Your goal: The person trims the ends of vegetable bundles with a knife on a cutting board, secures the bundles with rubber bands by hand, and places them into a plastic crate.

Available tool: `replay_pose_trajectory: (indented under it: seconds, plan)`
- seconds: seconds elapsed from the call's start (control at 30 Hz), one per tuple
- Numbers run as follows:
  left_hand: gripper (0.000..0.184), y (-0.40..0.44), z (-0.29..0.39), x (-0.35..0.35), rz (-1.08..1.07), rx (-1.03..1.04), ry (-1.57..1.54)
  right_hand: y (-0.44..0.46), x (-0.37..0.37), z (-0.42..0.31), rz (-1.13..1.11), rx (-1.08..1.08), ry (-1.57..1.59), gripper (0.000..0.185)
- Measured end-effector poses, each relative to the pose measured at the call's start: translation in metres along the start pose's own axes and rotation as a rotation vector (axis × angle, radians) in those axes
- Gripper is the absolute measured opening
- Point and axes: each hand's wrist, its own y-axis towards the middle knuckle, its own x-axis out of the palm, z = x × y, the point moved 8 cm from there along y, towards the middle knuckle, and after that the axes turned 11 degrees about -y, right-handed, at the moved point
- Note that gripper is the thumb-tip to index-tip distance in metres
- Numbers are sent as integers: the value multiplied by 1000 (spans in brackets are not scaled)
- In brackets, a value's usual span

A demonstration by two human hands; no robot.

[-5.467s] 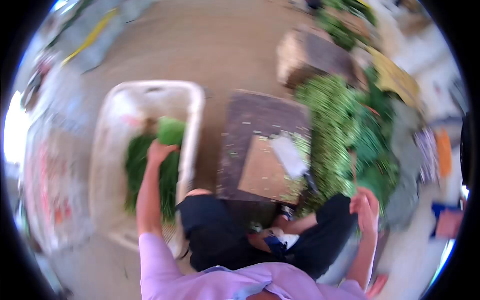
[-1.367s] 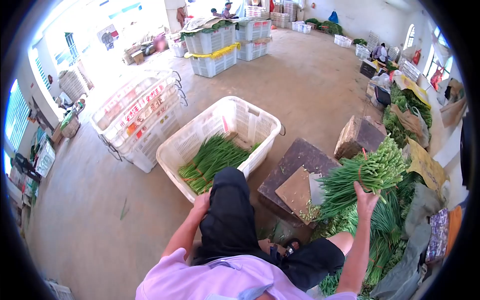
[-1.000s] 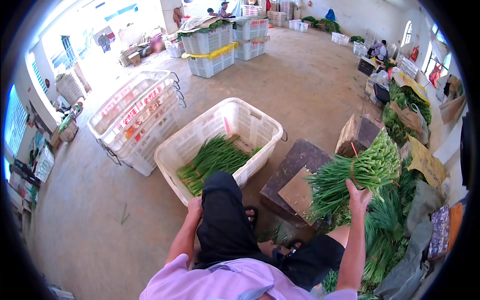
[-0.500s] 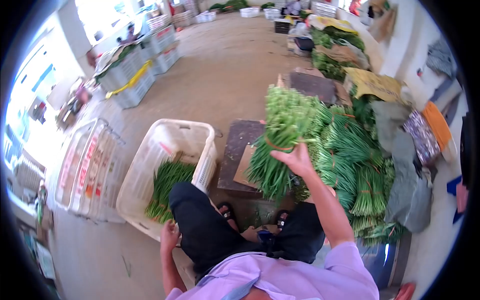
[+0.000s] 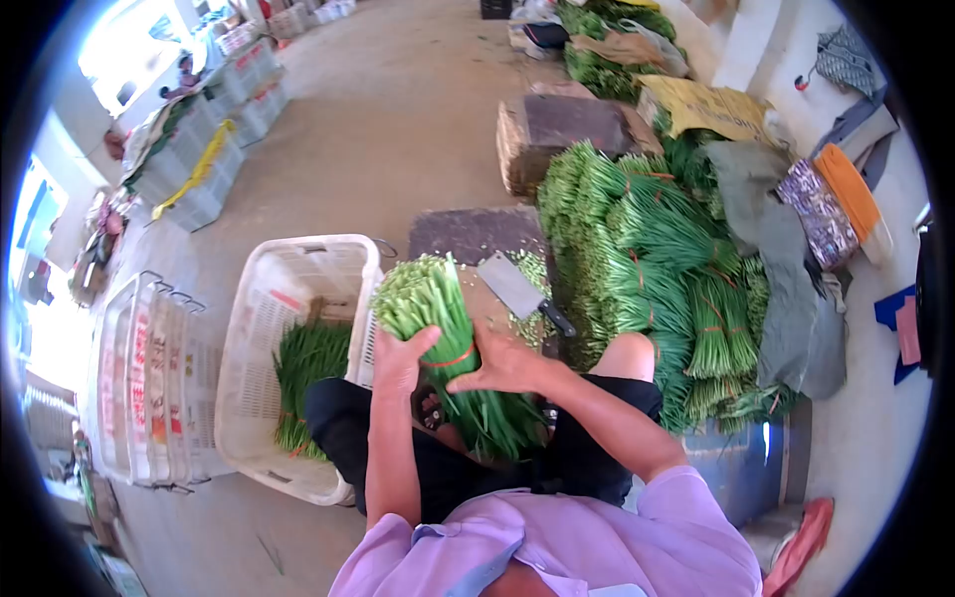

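Observation:
A banded bundle of chives (image 5: pixel 428 298) is held tilted above my lap, pale stalk ends up and dark green leaves hanging down. My left hand (image 5: pixel 400 362) is closed on its left side. From the right, my right hand (image 5: pixel 505 360) grips it by the orange band (image 5: pixel 450 358); some fingers are hidden behind the stalks. Just beyond my right hand a cleaver (image 5: pixel 512 287) with a black handle lies on a brown board (image 5: pixel 483 291), among pale cut bits (image 5: pixel 532 269). The board rests on a dark block (image 5: pixel 463 231).
At my left stands a white plastic crate (image 5: pixel 231 358) with chives (image 5: pixel 303 358) in it. Stacked crates (image 5: pixel 144 383) are farther left. A large heap of banded chives (image 5: pixel 657 239) rises at my right, beside grey cloth (image 5: pixel 786 269). Behind the board is another block (image 5: pixel 572 124).
My right hand has brought the bundle left and closer, from over the block to above my lap. My left hand has come up from beside my knee onto it. The cleaver is now visible.

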Motion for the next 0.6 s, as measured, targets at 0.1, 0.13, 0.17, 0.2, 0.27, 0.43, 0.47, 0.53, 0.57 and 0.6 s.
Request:
replay_pose_trajectory:
  seconds: [0.1, 0.13, 0.17, 0.2, 0.27, 0.43, 0.47, 0.53, 0.57, 0.6]
  plan:
    - [68, 6, -5, -33, 107, 36, -33, 24, 13, 48, -177, -202, 206, 86]
    - [66, 11, 2, -43, 133, 71, 52, 42, 7, 86, -129, -72, 38, 84]
    - [64, 16, 11, -52, 164, 105, 137, 57, 0, 125, -87, 57, -129, 81]
    - [62, 20, 20, -51, 164, 84, 170, 68, -7, 160, -66, 187, -267, 78]
    - [61, 40, 29, -39, 81, 60, 291, 78, 1, 230, -7, 363, -532, 77]
    - [77, 88, -22, 16, -269, 40, 1013, 81, 34, 283, 4, 402, -570, 76]
    - [77, 92, -49, 9, -274, 26, 1018, 79, 35, 284, -30, 383, -466, 72]
    - [89, 103, -123, -7, -420, -53, 1403, 70, 18, 279, -55, 388, -349, 68]
    - [89, 102, -144, -9, -443, -62, 1404, 59, 4, 266, -112, 455, -65, 63]
    - [89, 101, -162, -14, -435, -83, 1502, 46, -5, 254, -164, 516, 222, 57]
